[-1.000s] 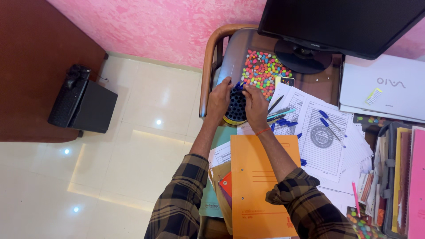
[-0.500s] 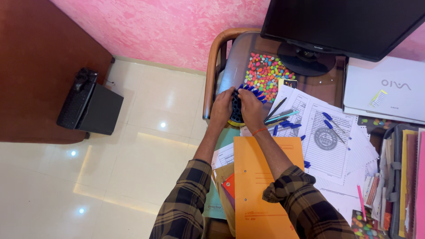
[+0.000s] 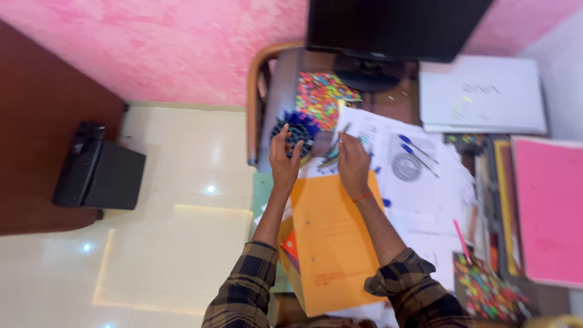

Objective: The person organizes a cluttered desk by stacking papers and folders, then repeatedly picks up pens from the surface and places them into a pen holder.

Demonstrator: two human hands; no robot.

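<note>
The picture is blurred by motion. A round black pen holder [image 3: 296,132] with blue pens in its far side stands near the desk's left edge. My left hand [image 3: 283,159] is just in front of it, fingers spread, holding nothing. My right hand [image 3: 353,159] hovers over printed papers [image 3: 419,182], its fingertips by a few loose pens [image 3: 330,158]. Whether it grips one is unclear. More blue pens [image 3: 414,149] lie on the papers. An orange folder [image 3: 334,243] lies under my forearms.
A patch of small multicoloured pieces [image 3: 320,92] lies before the black monitor [image 3: 395,24]. A white laptop [image 3: 480,94], a pink folder [image 3: 549,206] and stacked files fill the right. A box of coloured pieces [image 3: 489,291] sits front right. A black box [image 3: 97,173] stands on the tiled floor.
Both hands have come off the pen holder and drawn back towards me. The right hand moved right, over the loose pens. The view swung and blurred.
</note>
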